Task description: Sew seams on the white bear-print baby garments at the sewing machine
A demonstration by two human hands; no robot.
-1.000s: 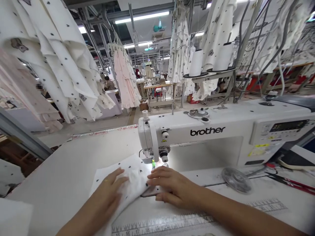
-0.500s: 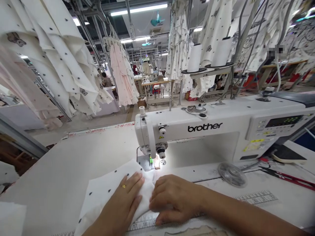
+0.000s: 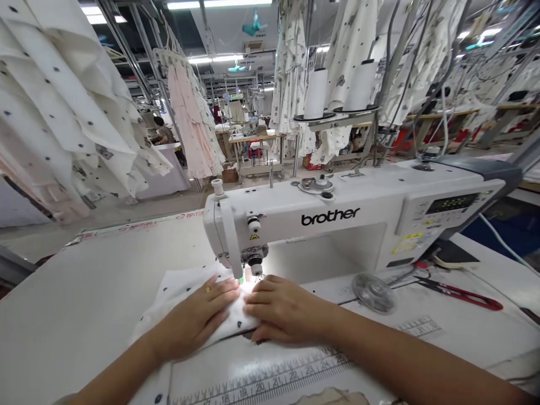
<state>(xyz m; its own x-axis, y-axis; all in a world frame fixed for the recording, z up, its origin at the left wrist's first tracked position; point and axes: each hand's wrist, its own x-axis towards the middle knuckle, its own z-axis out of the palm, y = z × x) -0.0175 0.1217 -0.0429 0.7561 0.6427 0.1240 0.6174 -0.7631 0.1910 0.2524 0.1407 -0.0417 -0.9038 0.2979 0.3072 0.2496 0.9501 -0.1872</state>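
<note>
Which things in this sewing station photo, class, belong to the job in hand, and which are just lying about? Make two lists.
In use: left hand, right hand, white dotted fabric, Brother sewing machine.

Lying about: red-handled snips, clear round disc, hanging dotted garments.

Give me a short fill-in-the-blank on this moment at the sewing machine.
The sewing machine carries the brand name ____.
The left hand wears a ____ ring.
The right hand presses on dotted fabric that is ____ in colour.
The snips lying to the right of the machine have ____ handles.

Missing words, in order: brother, gold, white, red.
</note>
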